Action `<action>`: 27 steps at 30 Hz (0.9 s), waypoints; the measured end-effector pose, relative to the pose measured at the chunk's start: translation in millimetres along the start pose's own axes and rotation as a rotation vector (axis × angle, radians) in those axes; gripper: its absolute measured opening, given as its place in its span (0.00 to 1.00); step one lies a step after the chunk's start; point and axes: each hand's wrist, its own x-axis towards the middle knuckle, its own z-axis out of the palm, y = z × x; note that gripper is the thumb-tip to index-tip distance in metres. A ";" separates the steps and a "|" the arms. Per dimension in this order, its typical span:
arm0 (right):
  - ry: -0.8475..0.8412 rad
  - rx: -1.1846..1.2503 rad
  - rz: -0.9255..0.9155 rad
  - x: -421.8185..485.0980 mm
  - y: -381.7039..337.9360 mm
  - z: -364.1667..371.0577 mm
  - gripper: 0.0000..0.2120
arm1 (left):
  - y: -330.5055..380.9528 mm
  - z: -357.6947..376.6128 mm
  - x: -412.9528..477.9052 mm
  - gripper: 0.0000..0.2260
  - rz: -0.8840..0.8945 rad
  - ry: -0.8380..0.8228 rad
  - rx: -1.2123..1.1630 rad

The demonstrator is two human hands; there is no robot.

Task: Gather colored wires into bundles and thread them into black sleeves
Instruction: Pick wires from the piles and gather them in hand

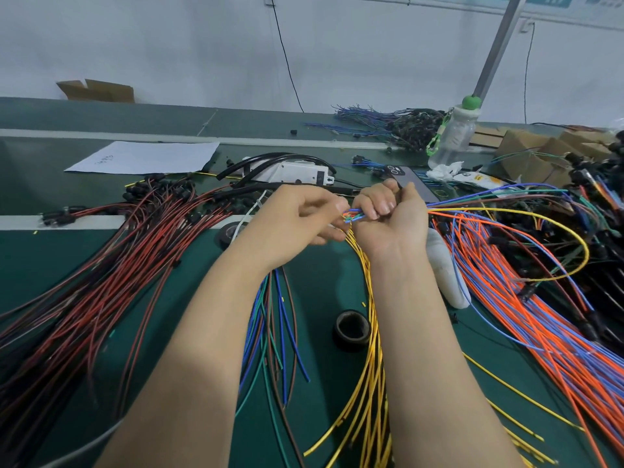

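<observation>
Item: wire bundle (354, 216), frame centre. Right hand (391, 214) clenched round it; left hand (304, 212) pinching its tips (gathering step, seemingly). Next: fetch 1 black sleeve (233, 168), lying upper centre.

Left hand (305, 214), right hand (393, 219), fingers (383, 207) seemingly curled

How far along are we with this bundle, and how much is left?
Done: one mixed bundle is gathered. In hand: the right hand grips it while the left hand pinches its tips; no sleeve is on it. Left: threading it into the black tubing lying behind the hands, then the big piles of red wires, yellow wires and orange wires.
</observation>
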 end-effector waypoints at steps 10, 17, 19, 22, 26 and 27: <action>0.001 -0.151 -0.035 -3.6 22.1 1.2 0.23 | 13.3 32.3 12.9 0.24 -0.344 0.329 -0.975; -0.028 -0.200 -0.046 -5.7 31.9 -1.2 0.24 | 10.1 33.9 11.2 0.28 -0.327 0.312 -0.936; -0.055 -0.188 -0.053 -6.3 30.7 -1.4 0.25 | 10.1 33.8 10.8 0.29 -0.314 0.277 -0.937; -0.090 -0.206 -0.059 -7.1 31.5 -0.1 0.25 | 11.1 34.0 10.4 0.30 -0.274 0.263 -0.935; -0.098 -0.272 -0.049 -7.2 35.0 1.6 0.25 | 8.9 32.6 10.3 0.32 -0.236 0.260 -0.941; -0.102 -0.277 -0.044 -7.3 35.2 1.7 0.25 | 8.4 32.0 10.5 0.32 -0.228 0.255 -0.943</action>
